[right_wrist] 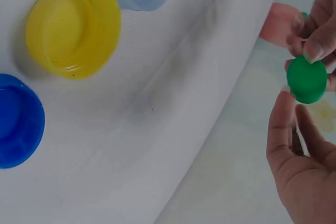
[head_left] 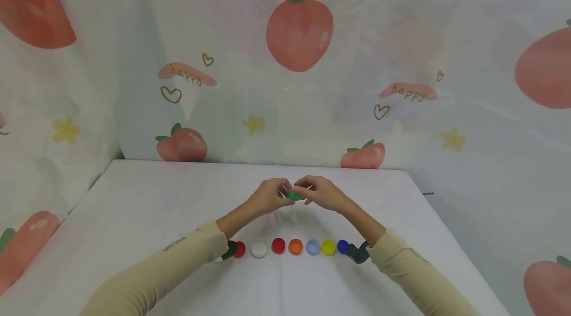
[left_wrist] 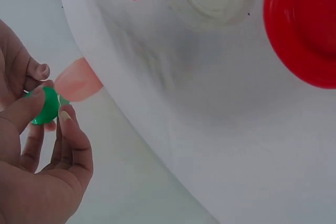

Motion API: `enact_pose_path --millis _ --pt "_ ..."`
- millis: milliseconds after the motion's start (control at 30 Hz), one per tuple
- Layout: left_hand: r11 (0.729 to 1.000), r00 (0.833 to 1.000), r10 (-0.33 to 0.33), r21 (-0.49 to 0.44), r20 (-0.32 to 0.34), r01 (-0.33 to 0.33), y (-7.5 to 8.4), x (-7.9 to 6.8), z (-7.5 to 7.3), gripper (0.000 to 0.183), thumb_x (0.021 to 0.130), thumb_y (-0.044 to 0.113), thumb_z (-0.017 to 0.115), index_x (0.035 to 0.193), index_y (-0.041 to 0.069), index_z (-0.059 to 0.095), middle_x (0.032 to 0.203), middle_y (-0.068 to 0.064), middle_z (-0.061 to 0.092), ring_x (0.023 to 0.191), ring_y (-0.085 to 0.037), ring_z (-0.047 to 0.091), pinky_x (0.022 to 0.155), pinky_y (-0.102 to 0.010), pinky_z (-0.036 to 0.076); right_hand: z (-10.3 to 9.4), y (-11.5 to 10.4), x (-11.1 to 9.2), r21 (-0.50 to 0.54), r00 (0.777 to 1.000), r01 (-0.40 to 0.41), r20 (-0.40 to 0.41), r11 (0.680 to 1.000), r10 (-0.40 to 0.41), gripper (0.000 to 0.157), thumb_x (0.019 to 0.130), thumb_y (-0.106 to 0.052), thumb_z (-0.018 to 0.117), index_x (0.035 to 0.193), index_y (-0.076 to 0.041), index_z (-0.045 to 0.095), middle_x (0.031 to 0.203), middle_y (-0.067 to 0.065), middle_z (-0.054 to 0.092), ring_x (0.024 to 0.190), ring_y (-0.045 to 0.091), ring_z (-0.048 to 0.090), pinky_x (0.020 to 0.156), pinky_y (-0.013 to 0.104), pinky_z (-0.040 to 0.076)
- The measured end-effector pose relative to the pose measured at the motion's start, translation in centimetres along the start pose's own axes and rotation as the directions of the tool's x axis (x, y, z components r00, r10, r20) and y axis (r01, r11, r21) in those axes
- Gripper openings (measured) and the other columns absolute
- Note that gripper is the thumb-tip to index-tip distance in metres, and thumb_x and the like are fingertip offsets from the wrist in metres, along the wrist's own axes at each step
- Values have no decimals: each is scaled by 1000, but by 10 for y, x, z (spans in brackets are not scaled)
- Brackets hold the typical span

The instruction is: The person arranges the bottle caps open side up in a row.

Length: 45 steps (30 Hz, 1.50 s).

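Over the far part of the table, both hands meet around a small green bottle cap (head_left: pixel 294 196). My left hand (head_left: pixel 272 196) pinches the cap between thumb and finger, seen close in the left wrist view, where the green cap (left_wrist: pixel 48 106) is tilted. From the other side comes my right hand (head_left: pixel 324 193), its curved fingertips at the edge of the cap. In the right wrist view the green cap (right_wrist: pixel 307 80) turns its round flat face to the camera, with a fingertip of the right hand (right_wrist: pixel 304 166) against its rim.
A row of caps lies nearer on the white table (head_left: pixel 178 197): red (head_left: pixel 239 249), white (head_left: pixel 258 249), another red (head_left: pixel 278 245), orange (head_left: pixel 296 246), pale blue (head_left: pixel 313 247), yellow (head_left: pixel 328 247) and dark blue (head_left: pixel 343 246). Behind hangs a peach-print curtain (head_left: pixel 250 83).
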<state>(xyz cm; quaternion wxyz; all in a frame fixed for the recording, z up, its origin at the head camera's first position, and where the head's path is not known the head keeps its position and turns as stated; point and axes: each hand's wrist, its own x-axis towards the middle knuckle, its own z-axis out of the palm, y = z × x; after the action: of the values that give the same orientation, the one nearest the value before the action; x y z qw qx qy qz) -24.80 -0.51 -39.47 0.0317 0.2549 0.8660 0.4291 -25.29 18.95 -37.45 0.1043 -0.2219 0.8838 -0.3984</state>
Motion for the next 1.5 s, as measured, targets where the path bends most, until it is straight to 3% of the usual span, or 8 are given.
enact_pose_path --millis 133,400,667,833,1067,1267,1500 --pt "998 998 57 1 -1 -57 4 -1 3 15 82 8 73 91 9 61 88 -3 65 76 -14 61 65 -22 50 -6 4 -7 19 1000 -25 12 1000 25 42 91 -36 61 115 -1 61 102 6 64 89 33 62 76 43 52" --pt "989 989 148 20 19 -149 10 -3 10 17 82 5 72 96 8 61 88 3 63 77 -11 59 66 -18 49 -18 16 -21 65 993 -6 115 998 -1 40 93 -32 60 118 -1 61 107 15 64 90 35 62 81 42 51" --pt "968 967 250 -23 50 -249 9 -2 17 25 81 8 74 103 6 61 94 1 63 76 -8 59 67 -17 49 -23 16 -33 83 990 8 140 997 -19 39 91 -25 63 120 1 60 109 9 64 93 34 63 82 39 51" --pt "967 965 252 -47 68 -249 9 -4 21 32 83 14 73 110 4 60 94 1 64 77 -8 60 68 -18 49 -22 19 -43 31 989 59 135 998 -63 34 90 -18 64 118 2 59 100 6 64 89 27 61 77 34 52" --pt "977 974 212 -47 74 -209 18 -9 29 24 85 18 72 104 5 67 94 3 66 78 -6 58 66 -18 48 -19 25 -57 -39 991 90 98 995 -86 31 90 -22 66 113 -3 62 94 1 63 86 19 58 75 27 51" --pt "984 981 174 -56 86 -170 22 -11 35 24 84 19 73 103 6 68 92 5 66 78 -4 57 66 -17 48 -18 26 -66 -38 992 89 89 995 -86 31 90 -21 66 114 -3 61 97 0 62 89 19 59 77 26 51" --pt "983 980 182 -50 85 -178 26 -7 37 23 84 19 73 102 7 68 90 7 65 76 -3 57 64 -18 48 -21 24 -73 -59 991 117 76 991 -112 32 88 -20 68 116 -5 60 107 1 61 93 17 59 82 28 50"
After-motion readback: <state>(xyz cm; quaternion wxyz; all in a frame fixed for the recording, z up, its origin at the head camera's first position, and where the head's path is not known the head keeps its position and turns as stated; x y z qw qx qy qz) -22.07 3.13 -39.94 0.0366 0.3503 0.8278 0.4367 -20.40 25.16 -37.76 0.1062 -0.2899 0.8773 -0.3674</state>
